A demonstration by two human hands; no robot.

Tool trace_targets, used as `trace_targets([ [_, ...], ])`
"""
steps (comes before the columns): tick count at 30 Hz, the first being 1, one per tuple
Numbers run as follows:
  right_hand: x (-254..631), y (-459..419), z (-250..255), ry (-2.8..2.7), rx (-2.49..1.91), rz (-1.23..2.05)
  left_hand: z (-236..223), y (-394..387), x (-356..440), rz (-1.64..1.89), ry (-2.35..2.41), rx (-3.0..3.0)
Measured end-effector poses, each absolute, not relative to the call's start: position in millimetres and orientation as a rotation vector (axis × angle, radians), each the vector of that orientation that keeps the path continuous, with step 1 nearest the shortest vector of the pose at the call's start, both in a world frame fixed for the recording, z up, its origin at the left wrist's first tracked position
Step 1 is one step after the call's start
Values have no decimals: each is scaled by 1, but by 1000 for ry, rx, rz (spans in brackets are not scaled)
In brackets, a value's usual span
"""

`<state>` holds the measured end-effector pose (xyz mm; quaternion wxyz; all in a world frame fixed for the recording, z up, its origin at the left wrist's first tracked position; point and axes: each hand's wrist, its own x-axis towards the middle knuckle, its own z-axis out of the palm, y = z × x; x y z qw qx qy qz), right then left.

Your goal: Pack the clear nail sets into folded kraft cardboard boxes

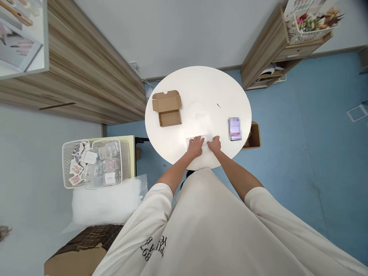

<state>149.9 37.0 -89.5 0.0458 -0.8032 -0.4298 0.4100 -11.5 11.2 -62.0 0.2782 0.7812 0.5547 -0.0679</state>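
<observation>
Near the front edge of the round white table point(198, 88), a thin whitish sheet-like piece point(188, 138) lies between my hands, hard to tell from the tabletop. My left hand point(196, 146) rests flat on it with fingers stretched out. Just to the right, my right hand point(214, 145) is closed, its fingers curled in a pinch at the piece's right side. What exactly is between those fingertips is too small to see clearly. An open brown cardboard box point(169, 118) stands at the table's left, lid raised. A phone point(235, 129), its screen blurred, lies at the right.
A small dark bit point(219, 105) lies on the table. At left, white baskets point(63, 165) hold cards and clear cases, above stacked white translucent sheets point(106, 203). A cardboard box point(255, 135) sits on the floor at right. Wooden cabinets point(100, 57) flank the table.
</observation>
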Motion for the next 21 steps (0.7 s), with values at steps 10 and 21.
trace_targets([
  [10,129,21,-74,-1943,-1916,1290,-59,15,-30,32,1413,1912],
  [21,115,19,-70,-2311,-1951,1125,-73,-15,-52,281,2128,1035],
])
